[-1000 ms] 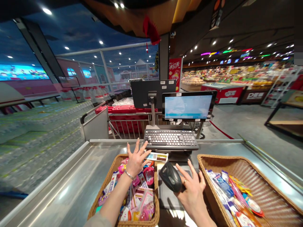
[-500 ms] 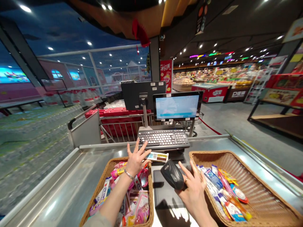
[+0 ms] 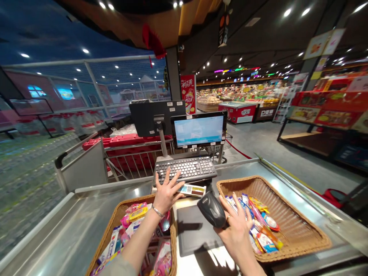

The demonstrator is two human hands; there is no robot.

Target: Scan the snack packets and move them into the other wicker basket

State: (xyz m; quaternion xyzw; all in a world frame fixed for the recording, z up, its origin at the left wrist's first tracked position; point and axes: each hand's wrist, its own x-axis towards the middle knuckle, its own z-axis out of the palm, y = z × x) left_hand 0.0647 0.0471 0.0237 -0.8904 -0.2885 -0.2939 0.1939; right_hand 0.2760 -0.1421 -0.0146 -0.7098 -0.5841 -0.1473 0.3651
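Note:
My left hand [image 3: 166,194] is above the right far corner of the left basket, in front of the keyboard [image 3: 186,168]. Its fingers are spread, while the thumb side holds a flat packet with a barcode [image 3: 193,190]. In my right hand [image 3: 234,222] is a black handheld barcode scanner [image 3: 212,210], its head angled toward the packet; some of my fingers stick out loosely. How the scanner's handle sits in the palm is hidden. Below the scanner lies a dark grey flat pad [image 3: 191,245] on the counter.
The left wicker basket [image 3: 115,214] holds several colourful packaged toys and boxes. The right wicker basket [image 3: 299,222] contains several bright packets. A lit monitor [image 3: 199,130] stands behind the keyboard, with a second screen [image 3: 146,119] turned away. Metal counter edges run along both sides.
The view has turned to the right, so the baskets and screens appear farther left. Both hands have shifted slightly right over the counter, still holding the packet and the scanner.

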